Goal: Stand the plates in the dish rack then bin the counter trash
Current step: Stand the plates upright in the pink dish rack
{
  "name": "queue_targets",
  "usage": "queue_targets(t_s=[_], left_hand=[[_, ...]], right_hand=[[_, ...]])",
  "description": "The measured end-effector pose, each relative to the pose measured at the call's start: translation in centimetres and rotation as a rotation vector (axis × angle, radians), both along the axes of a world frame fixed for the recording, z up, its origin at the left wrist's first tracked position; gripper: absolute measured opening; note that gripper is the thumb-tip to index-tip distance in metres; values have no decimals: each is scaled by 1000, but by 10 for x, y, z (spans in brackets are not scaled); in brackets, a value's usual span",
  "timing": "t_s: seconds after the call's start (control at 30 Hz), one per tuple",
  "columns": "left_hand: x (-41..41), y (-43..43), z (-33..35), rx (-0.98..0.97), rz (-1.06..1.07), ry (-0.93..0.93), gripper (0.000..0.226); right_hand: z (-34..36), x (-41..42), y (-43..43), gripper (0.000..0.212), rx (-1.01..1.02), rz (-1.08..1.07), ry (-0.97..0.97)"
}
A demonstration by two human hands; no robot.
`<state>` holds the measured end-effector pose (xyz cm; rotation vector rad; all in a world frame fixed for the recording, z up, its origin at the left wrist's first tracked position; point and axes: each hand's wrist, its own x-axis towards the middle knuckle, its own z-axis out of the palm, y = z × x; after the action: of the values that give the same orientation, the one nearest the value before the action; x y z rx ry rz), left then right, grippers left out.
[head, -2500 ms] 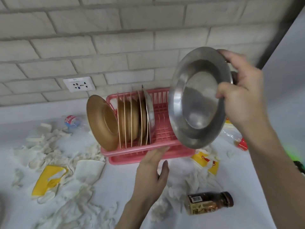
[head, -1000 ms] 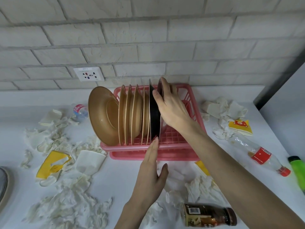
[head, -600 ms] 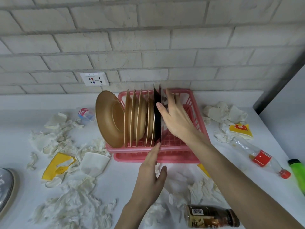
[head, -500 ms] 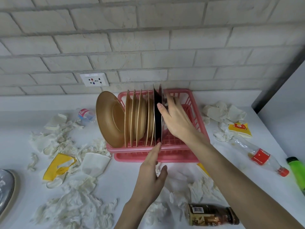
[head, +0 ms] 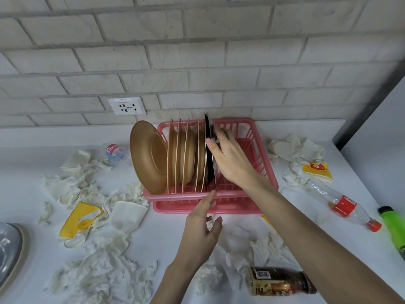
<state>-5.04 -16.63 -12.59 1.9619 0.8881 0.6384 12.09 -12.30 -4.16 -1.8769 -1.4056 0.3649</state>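
Place: I read this as a home kitchen.
Worktop: a white counter point(head: 166, 233) runs along a pale brick wall point(head: 197, 62), with a wall socket point(head: 126, 105) just above it.
Dishes: a pink dish rack point(head: 258, 150) holds gold plates point(head: 182, 154) and a dark plate point(head: 209, 159) on edge.
Litter: I see crumpled tissues point(head: 105, 279), drink bottles point(head: 344, 207) and snack wrappers point(head: 316, 170) strewn over the counter.

view: head-worn, wide | faces: forward-down onto counter point(head: 164, 238) and brick wall point(head: 197, 51) | range: near
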Motion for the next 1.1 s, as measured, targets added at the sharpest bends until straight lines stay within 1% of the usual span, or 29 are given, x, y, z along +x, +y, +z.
queue_targets(t_s=[0.23, 0.33, 0.43, 0.6, 0.67, 0.77, 0.93, 1.03, 1.1], left_hand=[[-5, 2, -2, 15, -18, 24, 65], [-9, 3, -2, 17, -30, 28, 65], [-15, 3, 3, 7, -36, -8, 63], [-44, 5, 7, -15, 6, -92, 47], [-64, 7, 9, -21, 39, -98, 42], [-102, 16, 11, -45, 82, -80, 37], [-178, 37, 14, -102, 220, -48, 37], [-226, 51, 14, -100, 258, -44, 26], [-256, 60, 13, -85, 288, -22, 21]], right_hand=[[1, -4, -14, 64, -1, -37, -27], [0, -10, -27, 62, 29, -29, -37], [0, -22, -46, 62, 68, -35, -31], [-6, -64, -85, 51, 178, 64, 10], [-10, -85, -89, 45, 185, 123, 52], [-17, -117, -81, 40, 143, 220, 155], [-30, -169, -54, 34, 31, 313, 174], [-38, -209, -36, 27, 10, 394, 215], [-45, -237, -24, 23, -41, 463, 238]])
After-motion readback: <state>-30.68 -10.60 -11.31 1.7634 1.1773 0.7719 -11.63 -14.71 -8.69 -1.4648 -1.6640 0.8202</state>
